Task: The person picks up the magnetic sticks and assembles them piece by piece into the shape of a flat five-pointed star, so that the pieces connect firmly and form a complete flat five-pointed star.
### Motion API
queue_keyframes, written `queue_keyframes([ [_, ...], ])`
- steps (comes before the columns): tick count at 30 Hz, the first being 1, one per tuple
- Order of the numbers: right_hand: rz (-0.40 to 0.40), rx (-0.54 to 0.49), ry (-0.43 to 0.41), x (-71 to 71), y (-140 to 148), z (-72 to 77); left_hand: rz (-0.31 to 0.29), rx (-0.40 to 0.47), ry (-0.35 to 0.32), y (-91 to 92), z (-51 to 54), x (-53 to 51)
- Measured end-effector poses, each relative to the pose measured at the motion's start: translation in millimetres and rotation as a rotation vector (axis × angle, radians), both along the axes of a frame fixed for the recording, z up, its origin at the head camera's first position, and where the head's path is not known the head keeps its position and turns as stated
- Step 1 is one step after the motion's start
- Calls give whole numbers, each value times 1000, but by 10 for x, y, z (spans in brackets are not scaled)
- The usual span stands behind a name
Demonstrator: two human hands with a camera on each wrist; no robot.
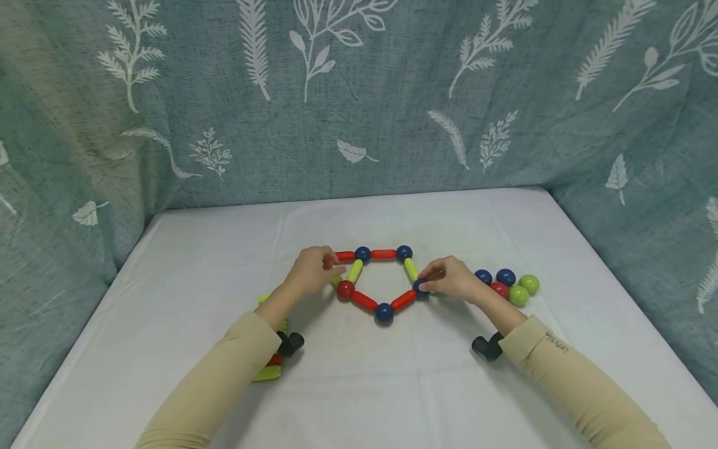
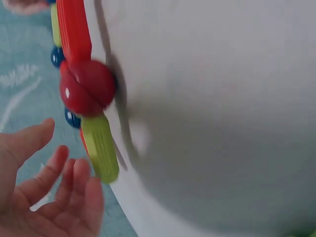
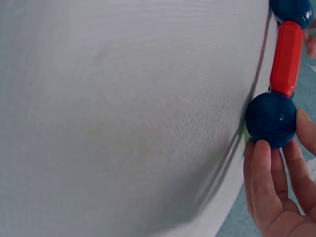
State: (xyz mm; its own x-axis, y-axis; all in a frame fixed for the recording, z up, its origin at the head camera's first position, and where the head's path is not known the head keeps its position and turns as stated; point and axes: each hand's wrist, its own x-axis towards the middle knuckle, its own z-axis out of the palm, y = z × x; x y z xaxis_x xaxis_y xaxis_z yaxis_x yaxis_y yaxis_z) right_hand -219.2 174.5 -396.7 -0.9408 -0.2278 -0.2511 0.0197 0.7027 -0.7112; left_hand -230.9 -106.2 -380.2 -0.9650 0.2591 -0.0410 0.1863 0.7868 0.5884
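Red and yellow-green rods joined by balls form a closed ring on the table, with a front blue ball (image 1: 384,313) and a red ball (image 1: 344,289) (image 2: 88,88) at its left. From the red ball a yellow-green rod (image 2: 101,148) sticks out, and a red rod (image 1: 344,256) extends left from the back-left blue ball. My left hand (image 1: 315,269) (image 2: 54,192) is beside these rods, fingers relaxed and apart, holding nothing. With thumb and fingertips my right hand (image 1: 451,279) (image 3: 284,197) grips the ring's right blue ball (image 1: 421,287) (image 3: 271,119).
Loose blue, red and green balls (image 1: 518,295) lie to the right of my right hand. More rods (image 1: 267,373) lie partly under my left forearm. Black wrist devices (image 1: 293,343) show at both wrists. A patterned cloth (image 1: 348,125) hangs behind the white table (image 1: 359,386).
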Motion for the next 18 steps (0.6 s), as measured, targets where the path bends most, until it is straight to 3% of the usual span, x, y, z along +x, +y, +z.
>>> queue_keyframes([
  [4,10,-9,8,-5,8,-3,-28,-47,-55,64,-26,117],
  [8,15,-10,22,-3,11,-11,-17,-102,-59,143,-56,169],
  [13,30,-11,36,49,3,-33,17,-136,-7,204,-49,182],
  [18,56,-21,38,171,-32,-23,47,-115,4,224,-41,117],
])
